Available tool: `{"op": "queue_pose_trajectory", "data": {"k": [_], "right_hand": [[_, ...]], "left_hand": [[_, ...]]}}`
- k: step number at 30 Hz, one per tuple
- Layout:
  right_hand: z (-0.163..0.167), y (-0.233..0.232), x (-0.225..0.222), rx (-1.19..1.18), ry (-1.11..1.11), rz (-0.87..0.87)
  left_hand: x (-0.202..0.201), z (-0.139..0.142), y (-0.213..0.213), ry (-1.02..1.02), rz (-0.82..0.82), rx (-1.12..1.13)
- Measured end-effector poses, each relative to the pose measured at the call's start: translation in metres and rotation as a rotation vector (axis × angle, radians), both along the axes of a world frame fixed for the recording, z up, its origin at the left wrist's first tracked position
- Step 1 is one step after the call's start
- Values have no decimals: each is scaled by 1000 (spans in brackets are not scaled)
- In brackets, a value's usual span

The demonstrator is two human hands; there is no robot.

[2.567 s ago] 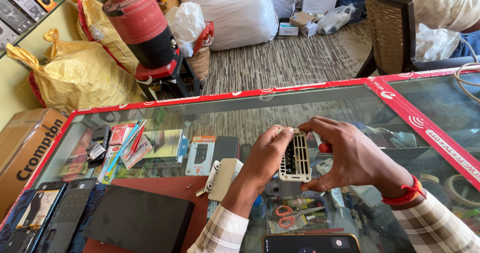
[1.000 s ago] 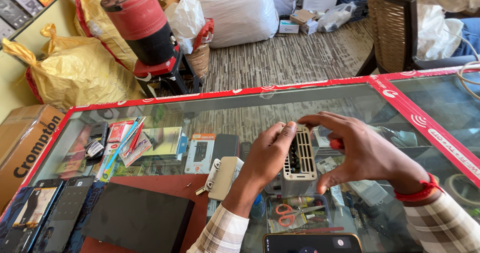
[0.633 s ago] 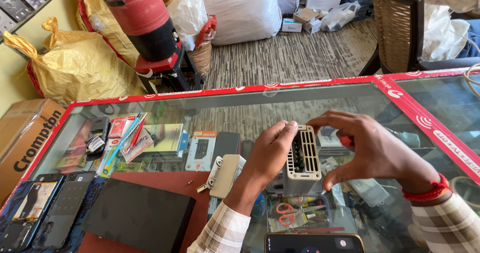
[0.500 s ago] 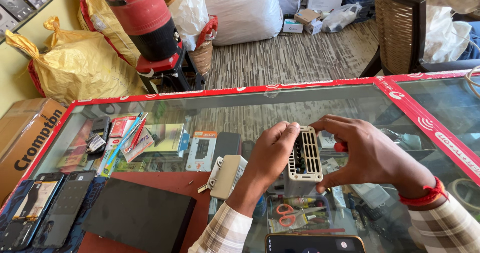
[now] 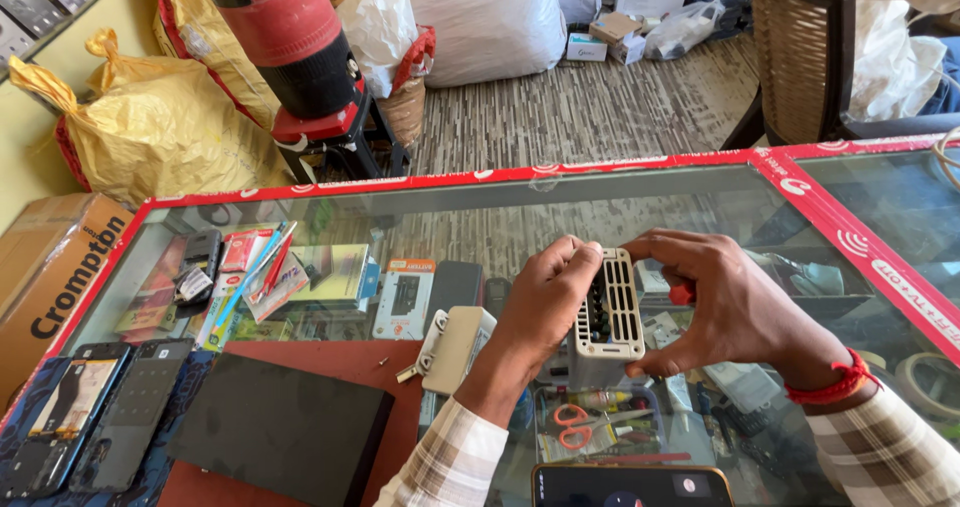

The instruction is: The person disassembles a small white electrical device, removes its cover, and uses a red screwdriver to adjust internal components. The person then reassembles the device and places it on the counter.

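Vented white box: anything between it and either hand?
Nothing visible. The left hand grips the vented white box on its left side, and the right hand pinches it top and bottom, above the glass counter.

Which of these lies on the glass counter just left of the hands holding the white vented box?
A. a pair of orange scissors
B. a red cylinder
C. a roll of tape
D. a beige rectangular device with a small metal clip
D: the beige rectangular device rests on the glass counter beside the left hand, which grips the white vented box with the right hand.
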State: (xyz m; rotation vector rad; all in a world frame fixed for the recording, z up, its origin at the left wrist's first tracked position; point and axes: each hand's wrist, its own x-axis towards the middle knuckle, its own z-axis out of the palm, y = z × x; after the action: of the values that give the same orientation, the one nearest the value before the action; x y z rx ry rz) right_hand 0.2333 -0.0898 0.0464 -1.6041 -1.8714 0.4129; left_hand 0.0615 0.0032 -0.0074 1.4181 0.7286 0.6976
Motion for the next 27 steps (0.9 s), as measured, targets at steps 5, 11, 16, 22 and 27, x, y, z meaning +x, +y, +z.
{"op": "queue_pose_trajectory", "data": {"k": [5,11,16,22,27], "right_hand": [[-2,1,0,-49,-4,-46],[1,1,-1,-14,-47,-16],[-2,-1,7,-5,-32,8],[-16,-1,29,187,-19,-18],[-32,-12,42,429,123,-25]], "left_hand": [[1,0,0,11,19,3],[2,-2,1,13,35,-33],[2,-8,1,-37,27,78],[-4,6,2,-108,223,300],[-26,31,2,-414,396,521]]}}
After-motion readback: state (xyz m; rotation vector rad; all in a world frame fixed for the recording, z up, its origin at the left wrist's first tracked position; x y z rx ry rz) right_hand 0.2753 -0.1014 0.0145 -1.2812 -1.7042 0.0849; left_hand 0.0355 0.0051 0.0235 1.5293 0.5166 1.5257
